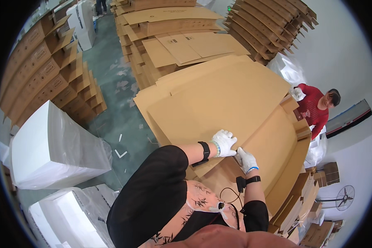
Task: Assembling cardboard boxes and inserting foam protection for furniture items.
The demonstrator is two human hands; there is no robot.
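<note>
flat cardboard sheet [219,99] | lay topmost on cardboard stack [291,165] | left hand [224,142] gloved, pressed flat on sheet's near edge, steadying | right hand [247,159] beside left, pinched same edge | co-worker [316,108] beyond stack

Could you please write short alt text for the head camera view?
Two white-gloved hands, left hand and right hand, press on a large flat cardboard sheet. Cardboard stacks surround it; a co-worker in red stands opposite.

White foam blocks [49,144] wrapped in plastic sit left; a fan [344,197] stands right.
</note>
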